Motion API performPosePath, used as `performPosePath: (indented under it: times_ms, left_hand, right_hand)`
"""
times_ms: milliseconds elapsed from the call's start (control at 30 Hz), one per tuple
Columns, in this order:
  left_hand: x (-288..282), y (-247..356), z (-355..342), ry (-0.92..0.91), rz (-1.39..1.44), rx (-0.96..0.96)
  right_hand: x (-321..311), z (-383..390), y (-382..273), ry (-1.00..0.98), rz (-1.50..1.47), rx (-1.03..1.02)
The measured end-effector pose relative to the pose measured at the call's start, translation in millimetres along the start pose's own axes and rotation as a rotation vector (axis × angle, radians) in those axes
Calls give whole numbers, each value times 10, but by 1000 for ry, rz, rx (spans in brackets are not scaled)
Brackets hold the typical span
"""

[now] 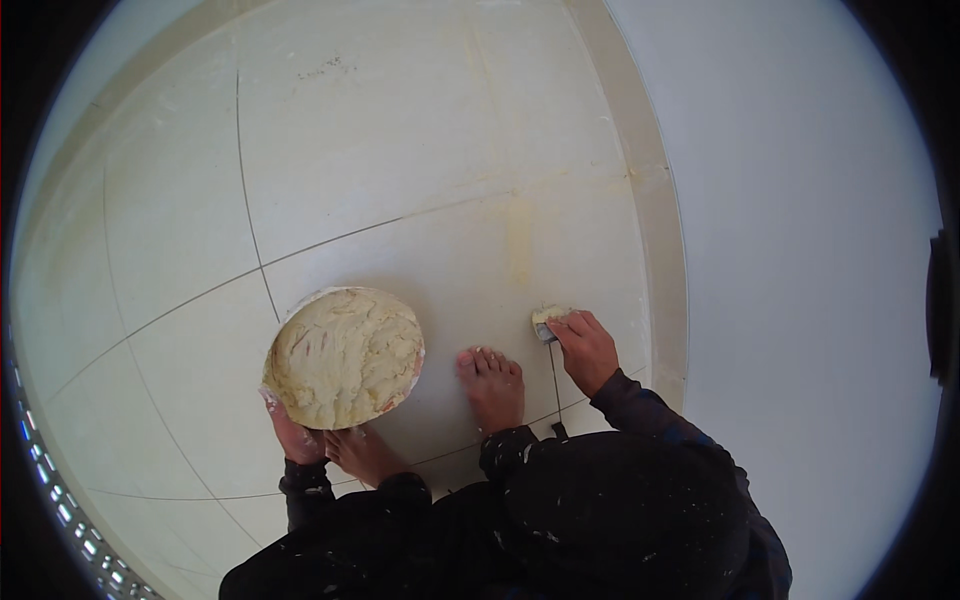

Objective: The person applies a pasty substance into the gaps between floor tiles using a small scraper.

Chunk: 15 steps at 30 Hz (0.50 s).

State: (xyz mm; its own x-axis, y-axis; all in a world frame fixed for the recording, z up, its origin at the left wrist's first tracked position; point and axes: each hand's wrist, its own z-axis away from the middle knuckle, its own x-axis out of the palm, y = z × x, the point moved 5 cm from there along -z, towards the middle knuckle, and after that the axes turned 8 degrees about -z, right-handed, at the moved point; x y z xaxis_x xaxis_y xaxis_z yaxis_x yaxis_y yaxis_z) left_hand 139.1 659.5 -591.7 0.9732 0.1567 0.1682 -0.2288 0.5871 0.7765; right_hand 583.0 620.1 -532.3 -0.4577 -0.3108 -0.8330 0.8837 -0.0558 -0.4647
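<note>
A round bucket point(346, 290) full of thick cream-coloured putty point(345, 355) is at the left, in front of my feet. My left hand point(293, 432) grips its near left side, with the fingers partly hidden under or behind the wall. Off to the right, my right hand point(588, 352) is closed on a small putty knife point(545, 332). A lump of the same putty point(550, 314) sits on the knife's blade. The hand's own fingers cover most of the handle.
Large pale floor tiles point(400, 140) with dark joints spread out ahead. A beige skirting point(640, 130) runs along the white wall point(790, 250) at the right. My bare feet point(492, 390) stand between the bucket and my right hand. Yellowish smears point(520, 235) mark the floor.
</note>
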Motion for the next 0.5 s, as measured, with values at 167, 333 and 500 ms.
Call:
performPosePath:
  times_ms: [167, 333, 500]
  left_hand:
    - [-96, 26, 15, 14, -126, 43]
    - [217, 161, 15, 165, 155, -54]
    - [95, 124, 45, 133, 97, 3]
  right_hand:
    - [-492, -717, 430, 266, -200, 66]
    - [-899, -1813, 1219, 497, 141, 42]
    - [-554, -1800, 973, 417, 116, 54]
